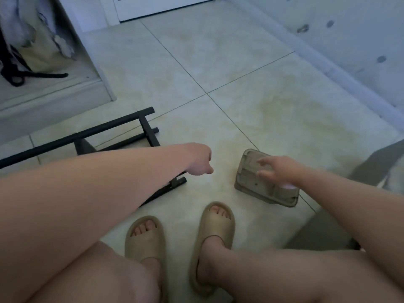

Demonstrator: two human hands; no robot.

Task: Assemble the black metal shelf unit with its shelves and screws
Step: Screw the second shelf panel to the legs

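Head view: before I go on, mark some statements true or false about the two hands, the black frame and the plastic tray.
1. The black metal frame lies on the tiled floor. True.
2. The right hand is over the plastic tray with its fingers spread. True.
3. The left hand holds a screwdriver. False: its fingers are curled near the frame's end, and no tool shows.
4. The tray sits on top of the frame. False: it lies on the floor, apart from the frame.
5. The person is barefoot. False: both feet wear tan sandals.
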